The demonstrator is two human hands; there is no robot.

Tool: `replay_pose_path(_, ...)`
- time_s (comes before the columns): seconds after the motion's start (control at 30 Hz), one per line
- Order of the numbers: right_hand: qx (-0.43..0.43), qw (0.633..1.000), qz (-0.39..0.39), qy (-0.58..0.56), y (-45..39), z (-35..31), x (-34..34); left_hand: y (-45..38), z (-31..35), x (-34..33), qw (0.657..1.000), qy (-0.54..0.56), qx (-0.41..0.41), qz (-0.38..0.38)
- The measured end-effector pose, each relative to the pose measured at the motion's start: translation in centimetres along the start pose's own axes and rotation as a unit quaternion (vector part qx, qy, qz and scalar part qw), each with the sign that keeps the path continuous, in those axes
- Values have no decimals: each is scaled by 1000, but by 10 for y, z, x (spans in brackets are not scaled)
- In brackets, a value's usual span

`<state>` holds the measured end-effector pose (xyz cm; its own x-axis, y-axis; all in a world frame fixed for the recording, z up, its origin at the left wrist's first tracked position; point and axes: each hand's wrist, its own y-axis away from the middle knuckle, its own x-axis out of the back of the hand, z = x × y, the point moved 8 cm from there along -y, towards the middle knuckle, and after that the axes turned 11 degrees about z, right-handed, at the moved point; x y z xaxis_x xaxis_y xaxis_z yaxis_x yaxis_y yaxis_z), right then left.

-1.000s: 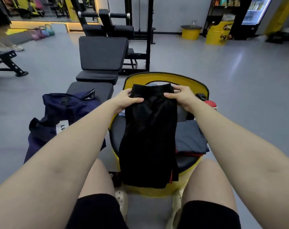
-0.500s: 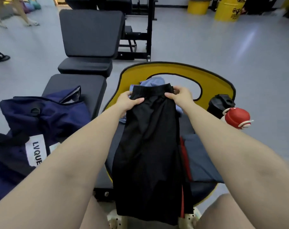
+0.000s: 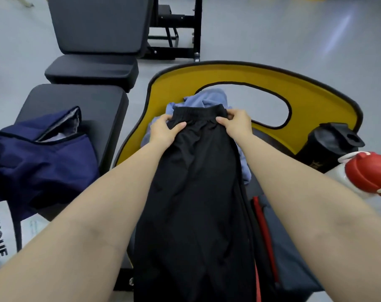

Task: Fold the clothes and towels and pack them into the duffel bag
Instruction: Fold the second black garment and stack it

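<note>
Now we pinch the elastic waistband of the black shorts — left hand and right hand clenched at its two ends, likely to square the fold. They lie along the bench, over a blue garment; the duffel bag gapes ready on the neighbouring bench's near edge.

Black fabric shorts with red side stripe, centre frame; navy duffel bag, left; yellow-and-black seat back; red bottle cap, right.
</note>
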<state>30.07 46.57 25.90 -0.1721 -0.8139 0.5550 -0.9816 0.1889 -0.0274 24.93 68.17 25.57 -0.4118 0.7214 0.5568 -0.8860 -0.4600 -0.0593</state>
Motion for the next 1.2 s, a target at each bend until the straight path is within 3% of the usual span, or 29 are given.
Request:
replay_pose_path(0.1, 30, 996, 54, 69, 2, 6, 1, 4, 1, 7, 996, -38, -59, 60)
replay_pose_path(0.2, 217, 945, 169, 177, 31, -18, 18, 29, 24, 19, 943, -143, -250, 166)
replay_pose_path(0.27, 379, 897, 145, 175, 61, -34, 10, 54, 37, 7, 905, -140, -382, 127)
replay_pose_path(0.33, 460, 865, 25, 200, 86, -24, -15, 75, 27, -18, 877, -214, -430, 10)
replay_pose_path(0.43, 409, 852, -135, 298, 112, 14, -35, 99, -16, -34, 846, -370, -362, -125)
replay_pose_path(0.8, 339, 823, -261, 374, 202, 66, -18, 197, -51, -15, 814, -447, -305, -210)
replay_pose_path(1.07, 294, 784, -218, 502, 233, 103, 15, 251, -72, 9, 812, -462, -282, -219)
replay_pose_path(1.2, 271, 801, -198, 495, 244, 99, 23, 257, -71, 19, 839, -432, -255, -212)
